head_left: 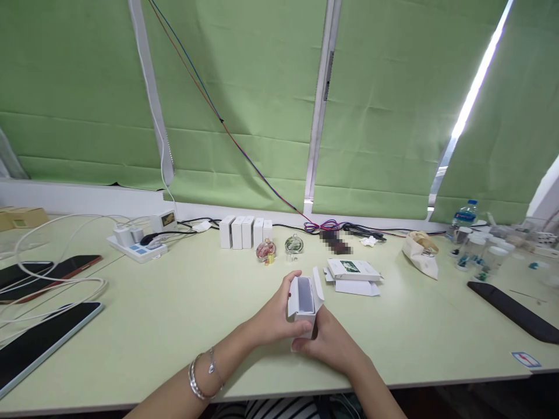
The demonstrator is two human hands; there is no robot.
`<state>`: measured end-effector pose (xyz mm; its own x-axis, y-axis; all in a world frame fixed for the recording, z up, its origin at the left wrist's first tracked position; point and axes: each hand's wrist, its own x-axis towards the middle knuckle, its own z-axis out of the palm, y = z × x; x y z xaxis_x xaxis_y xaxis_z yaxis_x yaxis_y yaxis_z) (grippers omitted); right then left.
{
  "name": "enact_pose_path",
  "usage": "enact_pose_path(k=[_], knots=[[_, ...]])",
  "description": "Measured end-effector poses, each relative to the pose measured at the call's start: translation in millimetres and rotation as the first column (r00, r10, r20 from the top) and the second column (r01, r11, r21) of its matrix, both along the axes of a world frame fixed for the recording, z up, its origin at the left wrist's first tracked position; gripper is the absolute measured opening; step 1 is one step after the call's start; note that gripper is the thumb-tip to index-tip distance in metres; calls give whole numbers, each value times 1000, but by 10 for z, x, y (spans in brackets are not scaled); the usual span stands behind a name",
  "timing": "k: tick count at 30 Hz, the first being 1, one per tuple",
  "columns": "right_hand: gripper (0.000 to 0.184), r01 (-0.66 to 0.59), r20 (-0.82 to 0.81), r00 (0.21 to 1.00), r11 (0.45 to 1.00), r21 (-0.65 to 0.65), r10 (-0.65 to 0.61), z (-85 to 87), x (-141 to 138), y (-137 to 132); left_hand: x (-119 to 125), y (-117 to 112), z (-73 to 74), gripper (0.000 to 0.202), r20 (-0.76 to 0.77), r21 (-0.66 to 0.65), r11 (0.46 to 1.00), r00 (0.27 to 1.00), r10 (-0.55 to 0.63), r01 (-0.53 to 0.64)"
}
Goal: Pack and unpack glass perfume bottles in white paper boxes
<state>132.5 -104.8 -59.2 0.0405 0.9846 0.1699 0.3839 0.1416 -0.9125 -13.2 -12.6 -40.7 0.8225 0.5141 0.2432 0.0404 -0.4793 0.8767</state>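
Blinds: green fabric panels (244,87) cover the wall behind our work.
Bench: pale yellow-green flat bench (174,326); we sit at its near edge.
Left arm: comes in from the lower left, silver metal bracelets (196,377) near the wrist; the left hand (276,314) grips the left side of a white cardboard box (307,318), thumb across its front.
Right arm: comes in from the lower right; the right hand (331,342) is closed round the box's lower right, thumb below the other.
Cartons: two flat white cartons (357,287) stacked right of our hands; the upper bears a green picture and print too small for us to read.
Water bottle: clear plastic, blue cap (464,217); we cannot read its label.
Held box: between both grips, flaps raised, mouth towards us, greyish inside; we see no legible writing.
Box row: five upright white boxes (236,234), far side.
Glass bottles: one round pink-red (264,250), one round greenish (294,244), beyond our hands.
Sticker: white, blue-edged, red mark (526,359), near edge.
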Motion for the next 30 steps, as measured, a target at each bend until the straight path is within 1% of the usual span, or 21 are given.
enact_pose_path(k=[5,7,10,13,17,21,30], knots=[[70,-5,5,1000,1000,-16,5,2,-2,-4,3,5,-11,90,5,21,1000,1000,-1,0],[72,-18,9,1000,1000,12,18,1,-10,-5,-6,-3,-14,89,12,50,999,1000,1,-1],[78,-43,21,999,994,104,41,-6,-27,-3,-26,-6,-40,96,45,161,987,999,4,-11],[80,-42,52,998,984,171,34,-24,-32,5,-38,13,-81,103,86,300,954,996,-7,-19],[80,-45,91,996,974,223,26,-55,-20,20,-34,41,-105,99,126,390,921,990,-57,4],[81,-54,104,994,969,241,30,-71,-10,28,-29,45,-91,97,150,426,905,985,-82,10],[77,-58,98,995,972,228,37,-60,-9,23,-30,36,-67,95,149,431,902,987,-61,-9]])
